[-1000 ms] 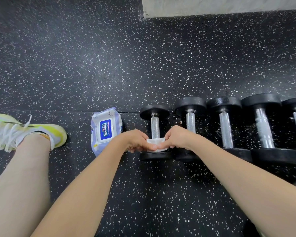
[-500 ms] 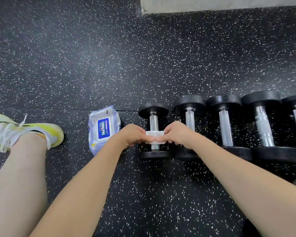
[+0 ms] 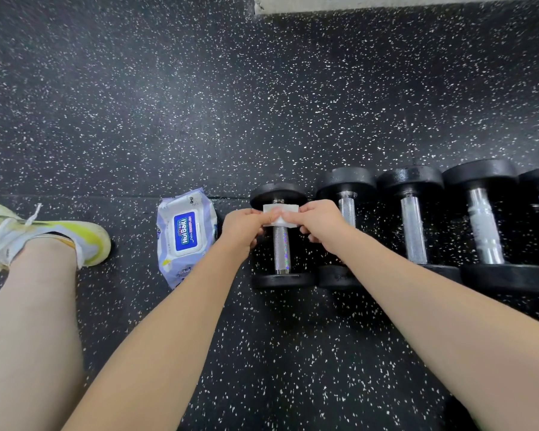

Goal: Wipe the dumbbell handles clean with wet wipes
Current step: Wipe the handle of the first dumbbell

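Folded wet wipe (image 3: 280, 215) wrapped over far end of leftmost dumbbell handle (image 3: 281, 248), pinched by left hand (image 3: 242, 224) and right hand (image 3: 319, 222). Best dragged full length, wipe taut, dumbbell steadied against rolling.

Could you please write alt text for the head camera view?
Left hand and right hand hold a white wipe around the far end of the leftmost dumbbell's handle. Wipes pack lies left; more dumbbells line up right.

Black white-speckled floor (image 3: 293, 104), black dumbbells (image 3: 280, 237) with silver handles, white wipe (image 3: 280, 213), lavender-and-blue wipes pack (image 3: 185, 234)
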A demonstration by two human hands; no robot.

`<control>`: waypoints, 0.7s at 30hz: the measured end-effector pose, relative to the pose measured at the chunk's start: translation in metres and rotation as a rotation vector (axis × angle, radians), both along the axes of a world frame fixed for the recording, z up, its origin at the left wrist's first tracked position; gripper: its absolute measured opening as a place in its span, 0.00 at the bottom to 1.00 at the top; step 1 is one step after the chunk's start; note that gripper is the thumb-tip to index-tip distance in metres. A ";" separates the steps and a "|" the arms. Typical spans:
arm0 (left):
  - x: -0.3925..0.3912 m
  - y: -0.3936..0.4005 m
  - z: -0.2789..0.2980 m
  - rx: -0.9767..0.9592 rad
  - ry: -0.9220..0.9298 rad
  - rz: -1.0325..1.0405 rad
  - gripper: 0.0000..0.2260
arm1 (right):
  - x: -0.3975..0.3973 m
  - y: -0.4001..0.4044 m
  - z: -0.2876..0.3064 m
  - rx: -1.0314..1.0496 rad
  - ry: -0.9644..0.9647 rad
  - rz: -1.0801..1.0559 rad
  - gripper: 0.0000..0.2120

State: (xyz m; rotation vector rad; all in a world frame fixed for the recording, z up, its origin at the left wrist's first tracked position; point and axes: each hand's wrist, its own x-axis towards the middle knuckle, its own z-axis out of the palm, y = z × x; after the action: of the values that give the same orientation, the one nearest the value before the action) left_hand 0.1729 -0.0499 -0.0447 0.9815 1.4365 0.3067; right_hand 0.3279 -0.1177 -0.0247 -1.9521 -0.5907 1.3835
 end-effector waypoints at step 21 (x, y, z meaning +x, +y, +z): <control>-0.018 -0.007 0.014 -0.198 0.218 -0.328 0.20 | 0.006 -0.018 0.014 -0.184 -0.101 0.378 0.15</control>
State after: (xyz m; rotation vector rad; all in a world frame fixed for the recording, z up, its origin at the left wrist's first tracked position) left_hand 0.1551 -0.0569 -0.0311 1.0905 1.4402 -0.1855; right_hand 0.3340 -0.1358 -0.0106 -2.1435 -0.9489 1.6200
